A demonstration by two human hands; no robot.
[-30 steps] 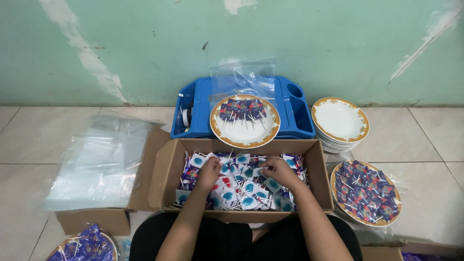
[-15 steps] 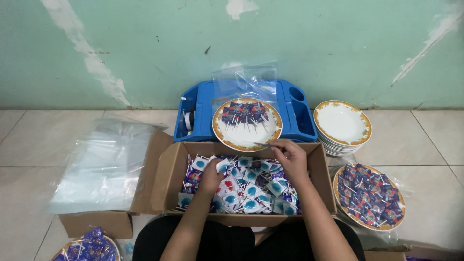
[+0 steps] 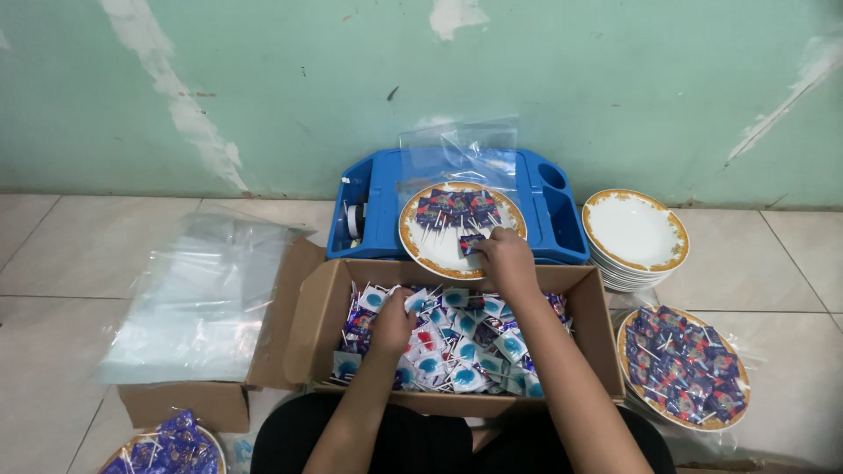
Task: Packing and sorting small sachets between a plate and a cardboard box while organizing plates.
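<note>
A cardboard box (image 3: 307,325) lies open under both forearms, its floor covered with small blue, white and red packets (image 3: 457,342). To the left of the left hand, a stack of clear plastic bags (image 3: 198,298) rests on the box's spread flap and the floor tiles. Beyond the right hand, a blue plastic tray (image 3: 378,197) stands against the green wall, with more clear bags propped in it. Right of the right hand and apart from it sits a stack of empty white plates (image 3: 634,230) with gold rims; nearer the right forearm, a filled plate (image 3: 683,369) carries dark blue packets. Another filled plate (image 3: 167,443) shows at the bottom left corner, near the left elbow.

A gold-rimmed plate (image 3: 430,246) lies on the tray, just ahead of the box's far wall, with a row of dark blue packets across its upper half. The right hand (image 3: 502,256) reaches over the box edge onto this plate, fingers curled down and pinched around a small dark packet (image 3: 471,240) at its fingertips. The left hand (image 3: 392,323) rests inside the box, loosely closed with knuckles up, touching the loose packets; whether it grips any of them cannot be told.
</note>
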